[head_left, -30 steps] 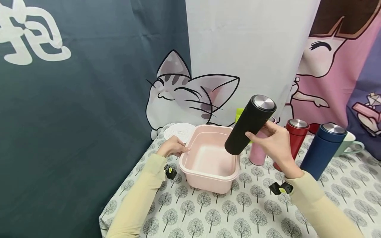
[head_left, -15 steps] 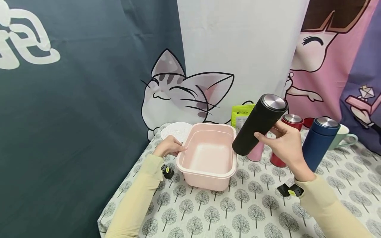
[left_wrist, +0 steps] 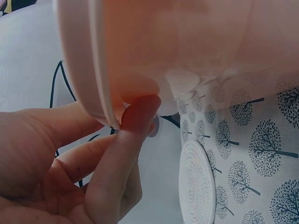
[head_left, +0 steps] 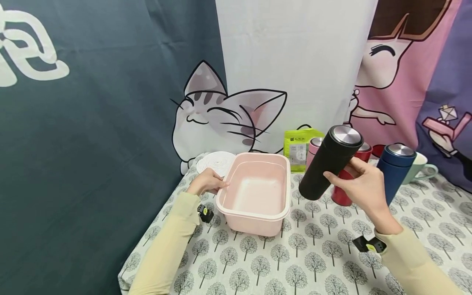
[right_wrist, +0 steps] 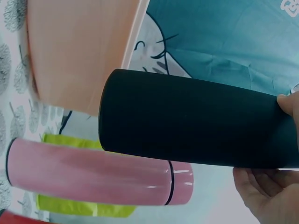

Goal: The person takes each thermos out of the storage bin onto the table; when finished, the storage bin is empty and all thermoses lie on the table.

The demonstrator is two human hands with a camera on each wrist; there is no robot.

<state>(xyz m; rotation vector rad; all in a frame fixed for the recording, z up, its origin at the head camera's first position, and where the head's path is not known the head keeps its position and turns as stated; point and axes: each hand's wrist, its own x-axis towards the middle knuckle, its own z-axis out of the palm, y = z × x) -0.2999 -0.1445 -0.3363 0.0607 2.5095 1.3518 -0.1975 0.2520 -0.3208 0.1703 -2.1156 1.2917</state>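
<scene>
A black thermos flask (head_left: 326,168) with a silver lid is held tilted in my right hand (head_left: 363,182), to the right of a pink plastic basin (head_left: 254,224). In the right wrist view, thumb and fingers grip the flask (right_wrist: 196,123) from opposite sides. My left hand (head_left: 207,181) pinches the basin's left rim; the left wrist view shows thumb and fingers (left_wrist: 140,112) on either side of that rim. Nothing lies inside the basin. Behind the black flask, a pink thermos (head_left: 314,144) and a red thermos (head_left: 341,194) are partly hidden.
A blue thermos (head_left: 395,172) and a light green mug (head_left: 418,167) stand at the right. A green-yellow packet (head_left: 298,147) stands at the back, and a round white woven mat (head_left: 214,161) lies left of the basin. The tree-print cloth ends at the table's left edge.
My right hand has carried the black flask rightward, away from over the basin, and slightly lower. The packet and pink thermos show more now. My left hand keeps its hold on the rim.
</scene>
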